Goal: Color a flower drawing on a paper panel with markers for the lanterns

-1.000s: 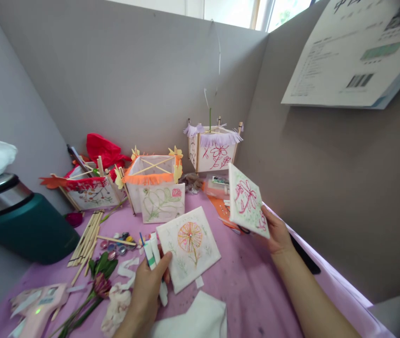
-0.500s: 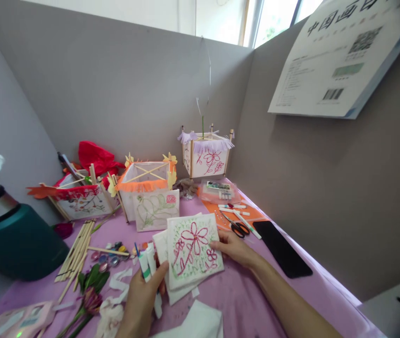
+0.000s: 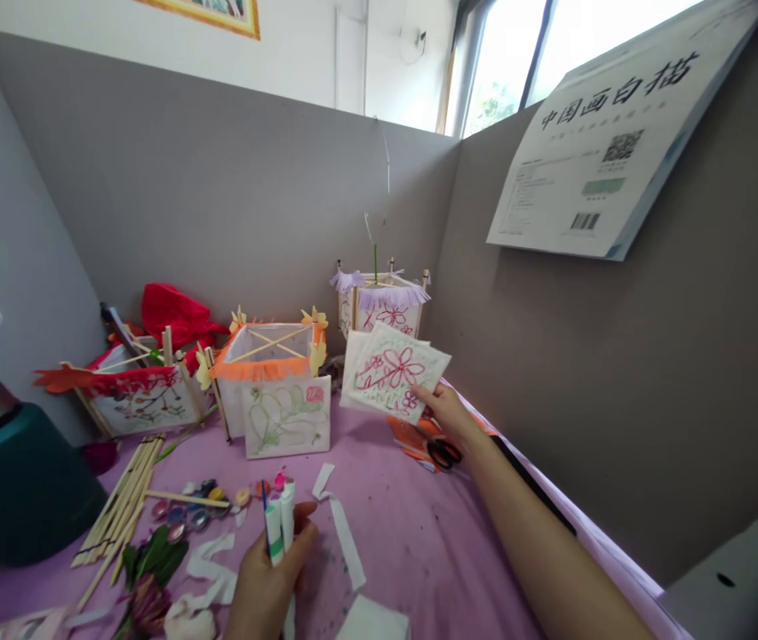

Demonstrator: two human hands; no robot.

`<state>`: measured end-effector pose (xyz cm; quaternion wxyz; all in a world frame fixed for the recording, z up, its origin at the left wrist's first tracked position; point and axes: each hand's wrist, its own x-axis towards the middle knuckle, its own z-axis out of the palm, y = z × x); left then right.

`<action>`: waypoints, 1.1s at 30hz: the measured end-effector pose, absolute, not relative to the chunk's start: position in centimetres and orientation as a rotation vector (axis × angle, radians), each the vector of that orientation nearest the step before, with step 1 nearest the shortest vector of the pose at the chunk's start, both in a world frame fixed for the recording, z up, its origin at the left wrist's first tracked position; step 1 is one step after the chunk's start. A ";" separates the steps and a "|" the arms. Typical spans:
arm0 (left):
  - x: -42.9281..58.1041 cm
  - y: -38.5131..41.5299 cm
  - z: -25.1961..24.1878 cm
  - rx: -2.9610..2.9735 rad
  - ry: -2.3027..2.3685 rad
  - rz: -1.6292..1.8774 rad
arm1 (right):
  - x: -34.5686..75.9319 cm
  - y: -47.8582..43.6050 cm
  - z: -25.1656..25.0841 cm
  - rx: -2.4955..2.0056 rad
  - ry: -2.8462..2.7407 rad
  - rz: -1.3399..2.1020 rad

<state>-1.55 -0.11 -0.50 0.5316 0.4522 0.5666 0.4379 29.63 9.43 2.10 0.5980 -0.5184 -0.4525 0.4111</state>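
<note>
My right hand (image 3: 450, 412) is closed on a small fanned stack of square white panels (image 3: 392, 366). The top panel bears a red flower drawing with green flecks. They are raised above the table, in front of a lantern with purple fringe (image 3: 386, 300). Lower down, my left hand (image 3: 270, 569) grips several white-and-green marker pens (image 3: 285, 511) and a thin blue stick (image 3: 264, 500), upright in its fingers. Beyond it stands a panel with a green line drawing and red seal (image 3: 287, 416), against a lantern with orange fringe (image 3: 267, 366).
Black-handled scissors (image 3: 443, 452) lie near the right edge, beside a partly hidden phone (image 3: 531, 484). On the left are a teal flask (image 3: 15, 484), bamboo sticks (image 3: 122, 498), small paint pots (image 3: 198, 511) and a wilted flower (image 3: 150, 600). A hanging book (image 3: 592, 151) juts from the right partition.
My right hand has lifted the panels up and away from my left hand, toward the purple-fringed lantern. A white strip on the cloth is now uncovered. The view has tilted upward.
</note>
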 end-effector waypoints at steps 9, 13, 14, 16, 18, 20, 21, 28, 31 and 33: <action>-1.5 0.3 -1.5 1.102 1.354 1.064 | 30.0 10.8 -2.4 -1.415 -1.187 0.725; -1.1 0.0 -1.1 1.082 1.357 1.082 | 29.7 11.0 -2.8 -1.453 -1.224 0.698; -1.0 0.0 -1.0 1.080 1.356 1.072 | 29.5 11.1 -2.8 -1.470 -1.239 0.669; -0.9 0.0 -0.9 1.077 1.349 1.059 | 29.3 11.4 -3.0 -1.486 -1.267 0.620; -0.9 0.1 -1.0 1.075 1.339 1.061 | 29.2 11.7 -3.3 -1.471 -1.295 0.581; -0.9 0.1 -1.2 1.070 1.330 1.067 | 29.1 12.1 -3.5 -1.443 -1.318 0.542; -0.9 0.1 -1.3 1.066 1.326 1.067 | 29.1 12.3 -3.6 -1.432 -1.328 0.523; -1.0 0.0 -1.1 1.045 1.301 1.088 | 28.3 13.0 -4.1 -1.373 -1.423 0.562; -1.2 0.1 -0.9 1.041 1.311 1.097 | 28.2 12.8 -4.2 -1.343 -1.455 0.607; -1.2 0.1 -1.0 1.044 1.317 1.088 | 28.2 12.6 -4.3 -1.311 -1.459 0.665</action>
